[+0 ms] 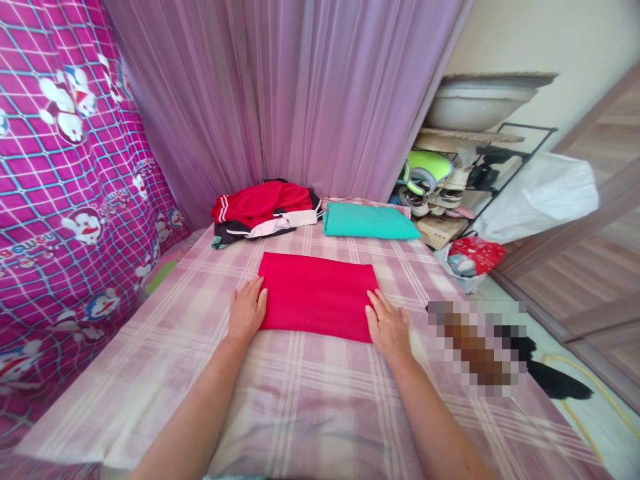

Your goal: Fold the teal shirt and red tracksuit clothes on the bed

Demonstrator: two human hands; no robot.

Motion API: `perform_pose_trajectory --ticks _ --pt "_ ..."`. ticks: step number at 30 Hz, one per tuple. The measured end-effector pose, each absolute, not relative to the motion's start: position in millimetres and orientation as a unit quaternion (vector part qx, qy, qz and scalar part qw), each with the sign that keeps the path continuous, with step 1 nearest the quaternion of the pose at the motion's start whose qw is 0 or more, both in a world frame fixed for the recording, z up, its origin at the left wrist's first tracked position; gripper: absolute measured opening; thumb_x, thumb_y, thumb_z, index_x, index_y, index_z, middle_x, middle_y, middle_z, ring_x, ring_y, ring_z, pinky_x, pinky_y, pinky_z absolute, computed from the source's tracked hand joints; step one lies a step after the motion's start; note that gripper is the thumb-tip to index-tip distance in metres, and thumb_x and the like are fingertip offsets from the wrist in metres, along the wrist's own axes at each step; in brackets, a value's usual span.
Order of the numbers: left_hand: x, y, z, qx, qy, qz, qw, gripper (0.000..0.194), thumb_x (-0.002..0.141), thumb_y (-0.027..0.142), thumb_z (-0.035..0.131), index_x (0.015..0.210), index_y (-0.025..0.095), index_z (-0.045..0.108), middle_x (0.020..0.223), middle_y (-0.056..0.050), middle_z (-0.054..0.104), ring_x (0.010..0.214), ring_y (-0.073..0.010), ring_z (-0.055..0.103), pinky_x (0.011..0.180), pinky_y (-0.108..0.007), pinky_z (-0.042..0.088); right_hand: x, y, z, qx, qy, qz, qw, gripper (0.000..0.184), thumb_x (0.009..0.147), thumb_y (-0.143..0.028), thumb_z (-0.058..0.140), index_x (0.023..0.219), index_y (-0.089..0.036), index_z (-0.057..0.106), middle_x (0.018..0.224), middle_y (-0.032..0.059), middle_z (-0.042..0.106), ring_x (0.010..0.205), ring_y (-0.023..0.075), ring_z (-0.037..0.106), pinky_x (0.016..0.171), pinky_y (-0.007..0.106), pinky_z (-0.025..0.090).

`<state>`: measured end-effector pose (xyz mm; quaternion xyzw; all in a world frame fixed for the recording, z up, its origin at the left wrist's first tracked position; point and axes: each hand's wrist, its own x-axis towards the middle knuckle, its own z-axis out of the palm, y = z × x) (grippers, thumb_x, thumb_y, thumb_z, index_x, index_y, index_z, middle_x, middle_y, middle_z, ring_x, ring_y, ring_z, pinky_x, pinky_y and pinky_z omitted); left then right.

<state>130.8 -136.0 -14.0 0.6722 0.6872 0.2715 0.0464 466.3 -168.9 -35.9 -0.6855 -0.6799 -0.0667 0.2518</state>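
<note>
A red cloth (316, 297), folded into a flat rectangle, lies on the plaid sheet (310, 407) between my hands. My left hand (247, 308) rests at its left edge, fingers stretched out and touching the fabric. At the right edge, my right hand (388, 325) lies with its fingers spread on the cloth's border. Neither hand grips the cloth. Behind it is a folded turquoise cloth (370, 221). To the left of that sits a loose pile of red, black and white clothes (270, 205).
A purple curtain (310, 93) hangs behind the bed, and a pink patterned curtain (75, 187) on the left. A rack of shoes (443, 197) and a white bag (545, 193) stand on the right. A blurred patch (475, 347) covers something near the bed's right edge.
</note>
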Motion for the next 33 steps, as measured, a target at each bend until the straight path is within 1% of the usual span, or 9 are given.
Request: perform_pose_trajectory --ticks 4,9,15,20,23,26,29,31,33 --pt "127.2 -135.3 -14.1 0.652 0.693 0.299 0.074 0.043 0.096 0.033 0.037 0.13 0.019 0.06 0.137 -0.011 0.061 0.129 -0.027 0.054 0.114 -0.056 0.031 467.3 -168.3 -36.7 -0.687 -0.675 -0.057 0.264 0.044 0.1 -0.033 0.033 0.135 -0.025 0.058 0.142 0.0104 0.056 0.127 0.0235 0.053 0.11 0.052 0.03" --pt "122.2 -134.0 -15.6 0.639 0.7 0.311 0.072 0.04 0.094 0.035 0.044 0.125 0.019 0.063 0.129 -0.012 0.067 0.122 -0.0277 0.06 0.114 -0.055 0.032 470.8 -166.8 -37.3 -0.685 -0.664 -0.024 0.299 0.044 0.099 -0.034 0.031 0.128 -0.024 0.063 0.138 0.0104 0.06 0.125 0.0229 0.055 0.109 0.051 0.031" --pt "120.8 -133.1 -16.5 0.641 0.699 0.305 0.084 0.041 0.095 0.033 0.04 0.125 0.017 0.064 0.129 -0.012 0.067 0.121 -0.0284 0.06 0.113 -0.056 0.033 476.1 -165.2 -39.6 -0.676 -0.649 -0.007 0.348 0.047 0.099 -0.038 0.029 0.121 -0.022 0.067 0.13 0.0109 0.065 0.121 0.0228 0.058 0.107 0.047 0.033" --pt "118.9 -132.4 -19.2 0.64 0.698 0.312 0.08 0.042 0.094 0.036 0.039 0.124 0.018 0.064 0.128 -0.012 0.067 0.12 -0.028 0.061 0.112 -0.054 0.034 478.2 -164.4 -41.2 -0.673 -0.649 -0.014 0.354 0.048 0.097 -0.039 0.03 0.121 -0.02 0.066 0.128 0.0115 0.066 0.121 0.023 0.058 0.106 0.045 0.035" --pt "119.0 -132.3 -20.5 0.644 0.691 0.322 0.059 0.043 0.094 0.037 0.039 0.123 0.017 0.064 0.127 -0.013 0.067 0.12 -0.0281 0.061 0.11 -0.052 0.038 477.5 -165.4 -40.7 -0.702 -0.628 -0.033 0.334 0.05 0.097 -0.041 0.03 0.126 -0.017 0.063 0.131 0.0137 0.064 0.123 0.0238 0.056 0.106 0.044 0.035" --pt "120.4 -132.9 -19.8 0.639 0.699 0.319 0.038 0.046 0.093 0.038 0.039 0.126 0.013 0.061 0.128 -0.016 0.066 0.119 -0.0285 0.061 0.107 -0.05 0.041 475.4 -167.2 -38.0 -0.742 -0.605 -0.039 0.285 0.052 0.096 -0.04 0.031 0.129 -0.014 0.061 0.131 0.0151 0.064 0.124 0.027 0.055 0.107 0.049 0.032" --pt "122.6 -135.2 -16.0 0.634 0.713 0.298 0.029 0.046 0.094 0.037 0.039 0.126 0.013 0.061 0.127 -0.016 0.066 0.119 -0.0279 0.06 0.107 -0.048 0.041 473.2 -169.2 -33.7 -0.772 -0.591 -0.042 0.228 0.053 0.097 -0.04 0.03 0.128 -0.012 0.062 0.133 0.0167 0.062 0.13 0.0296 0.049 0.109 0.053 0.028" --pt "124.3 -137.9 -12.2 0.63 0.727 0.274 0.023 0.045 0.095 0.037 0.038 0.125 0.014 0.061 0.127 -0.016 0.066 0.12 -0.0285 0.059 0.108 -0.051 0.038 473.1 -170.4 -31.0 -0.789 -0.582 -0.041 0.192 0.053 0.098 -0.04 0.028 0.126 -0.014 0.065 0.137 0.0156 0.059 0.133 0.0302 0.045 0.109 0.055 0.026" --pt "126.0 -141.1 -8.4 0.622 0.742 0.249 0.023 0.044 0.096 0.036 0.036 0.125 0.015 0.062 0.129 -0.015 0.066 0.124 -0.0299 0.056 0.11 -0.056 0.033 474.4 -171.1 -29.6 -0.8 -0.576 -0.036 0.164 0.053 0.099 -0.04 0.027 0.123 -0.017 0.068 0.14 0.0134 0.057 0.134 0.0301 0.043 0.109 0.054 0.027"
